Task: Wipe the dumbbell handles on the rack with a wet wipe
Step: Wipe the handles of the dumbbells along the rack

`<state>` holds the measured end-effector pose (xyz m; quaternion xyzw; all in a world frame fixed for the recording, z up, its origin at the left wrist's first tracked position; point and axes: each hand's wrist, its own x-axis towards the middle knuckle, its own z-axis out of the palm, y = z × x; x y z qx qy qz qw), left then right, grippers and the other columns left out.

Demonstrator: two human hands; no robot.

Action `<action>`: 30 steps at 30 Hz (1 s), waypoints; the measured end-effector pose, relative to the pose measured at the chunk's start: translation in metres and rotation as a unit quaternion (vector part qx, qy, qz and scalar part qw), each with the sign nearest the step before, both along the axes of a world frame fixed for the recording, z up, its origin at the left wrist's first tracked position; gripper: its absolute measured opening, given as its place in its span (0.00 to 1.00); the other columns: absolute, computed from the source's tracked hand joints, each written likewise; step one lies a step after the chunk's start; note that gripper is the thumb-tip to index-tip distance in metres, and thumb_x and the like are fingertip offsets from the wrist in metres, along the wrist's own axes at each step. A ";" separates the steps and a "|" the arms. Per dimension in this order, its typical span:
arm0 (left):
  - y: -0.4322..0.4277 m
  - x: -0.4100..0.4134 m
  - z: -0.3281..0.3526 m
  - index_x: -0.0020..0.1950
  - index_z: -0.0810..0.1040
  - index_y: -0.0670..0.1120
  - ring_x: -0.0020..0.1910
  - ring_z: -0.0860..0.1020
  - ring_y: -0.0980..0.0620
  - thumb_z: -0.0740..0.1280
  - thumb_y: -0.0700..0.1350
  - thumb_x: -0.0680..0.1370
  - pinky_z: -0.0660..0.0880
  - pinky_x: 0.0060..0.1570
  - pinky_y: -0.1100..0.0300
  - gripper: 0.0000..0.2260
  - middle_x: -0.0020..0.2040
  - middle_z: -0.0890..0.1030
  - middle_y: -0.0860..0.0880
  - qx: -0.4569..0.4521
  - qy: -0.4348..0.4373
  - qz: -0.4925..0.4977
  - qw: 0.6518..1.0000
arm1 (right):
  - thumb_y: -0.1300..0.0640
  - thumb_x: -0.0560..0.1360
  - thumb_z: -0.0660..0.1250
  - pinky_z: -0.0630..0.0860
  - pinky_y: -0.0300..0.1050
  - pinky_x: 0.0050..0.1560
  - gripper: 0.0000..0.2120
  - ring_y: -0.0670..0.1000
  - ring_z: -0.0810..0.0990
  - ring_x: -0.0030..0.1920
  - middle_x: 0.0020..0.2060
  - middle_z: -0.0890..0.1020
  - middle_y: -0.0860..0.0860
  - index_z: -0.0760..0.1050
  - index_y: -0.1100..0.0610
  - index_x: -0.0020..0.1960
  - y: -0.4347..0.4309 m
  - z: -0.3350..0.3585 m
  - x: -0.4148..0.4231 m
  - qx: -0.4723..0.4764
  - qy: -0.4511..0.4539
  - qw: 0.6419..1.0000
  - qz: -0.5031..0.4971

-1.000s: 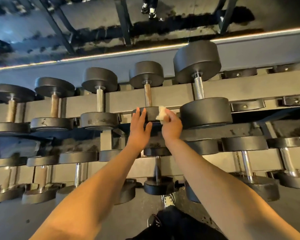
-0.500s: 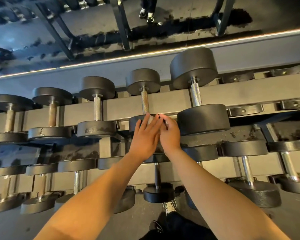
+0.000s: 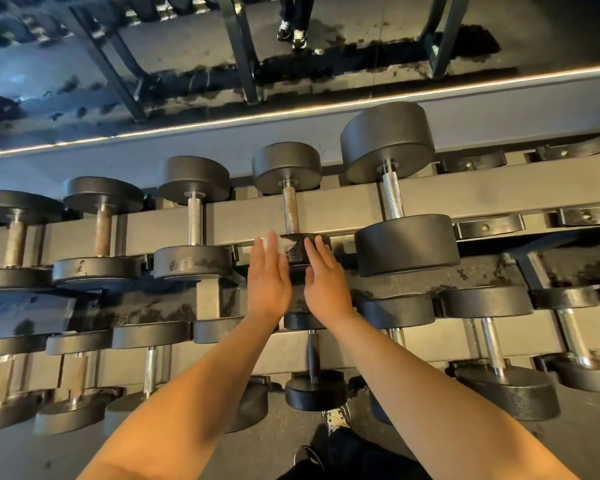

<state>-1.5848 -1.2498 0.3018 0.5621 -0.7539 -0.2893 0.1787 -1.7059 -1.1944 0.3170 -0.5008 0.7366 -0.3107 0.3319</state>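
Black dumbbells with knurled metal handles lie in two rows on the grey rack [image 3: 326, 209]. Both my hands reach to the near head of one upper-row dumbbell [image 3: 290, 216]. The white wet wipe [image 3: 285, 244] shows against that head, at the inner side of my left hand's [image 3: 269, 277] blurred fingers, which hold it; the thumb is hidden. My right hand [image 3: 323, 277] is just to the right with relaxed, straight fingers, empty and apart from the wipe. The dumbbell's handle above the hands is uncovered.
A larger dumbbell [image 3: 392, 192] sits right of my hands and a smaller one [image 3: 194, 216] to the left. Empty cradles [image 3: 489, 226] follow on the upper right. A lower row of dumbbells [image 3: 492, 344] lies under my forearms. A mirror [image 3: 222, 64] rises behind the rack.
The wipe has passed from my right hand to my left: the right pinched it a second ago, the hands met, and now they have parted with the wipe at the left fingers.
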 end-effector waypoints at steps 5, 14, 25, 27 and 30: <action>0.003 -0.010 0.003 0.83 0.50 0.55 0.80 0.36 0.47 0.39 0.62 0.83 0.42 0.78 0.48 0.28 0.83 0.43 0.45 -0.101 -0.087 -0.113 0.985 | 0.56 0.86 0.54 0.49 0.58 0.80 0.27 0.49 0.45 0.81 0.82 0.48 0.47 0.50 0.45 0.81 -0.002 0.000 0.000 0.003 -0.010 1.000 -0.010; -0.007 0.007 -0.017 0.81 0.49 0.58 0.77 0.62 0.44 0.46 0.67 0.82 0.64 0.74 0.40 0.29 0.80 0.58 0.44 0.079 0.144 0.049 0.985 | 0.56 0.85 0.53 0.52 0.56 0.80 0.28 0.48 0.43 0.81 0.82 0.47 0.46 0.48 0.46 0.82 -0.003 -0.004 0.002 0.021 0.041 0.999 0.001; 0.003 -0.011 -0.001 0.83 0.48 0.49 0.76 0.63 0.49 0.51 0.53 0.87 0.62 0.70 0.58 0.26 0.78 0.61 0.46 0.116 0.215 0.127 0.961 | 0.58 0.84 0.55 0.54 0.59 0.79 0.30 0.51 0.45 0.81 0.82 0.47 0.49 0.46 0.47 0.82 -0.004 0.005 0.001 0.044 0.108 0.993 0.017; 0.005 -0.010 0.004 0.80 0.58 0.48 0.69 0.69 0.51 0.50 0.53 0.87 0.64 0.61 0.61 0.21 0.69 0.70 0.50 0.156 0.219 0.166 0.949 | 0.58 0.84 0.55 0.54 0.59 0.79 0.32 0.50 0.43 0.81 0.82 0.44 0.48 0.43 0.46 0.82 -0.003 0.002 0.002 0.049 0.106 0.993 0.024; 0.013 0.003 -0.003 0.68 0.72 0.50 0.61 0.76 0.47 0.50 0.59 0.86 0.72 0.59 0.53 0.20 0.61 0.78 0.45 0.272 0.230 0.245 0.902 | 0.58 0.84 0.55 0.54 0.58 0.79 0.33 0.51 0.43 0.81 0.82 0.43 0.47 0.42 0.45 0.82 0.000 0.001 0.007 0.050 0.075 0.996 0.015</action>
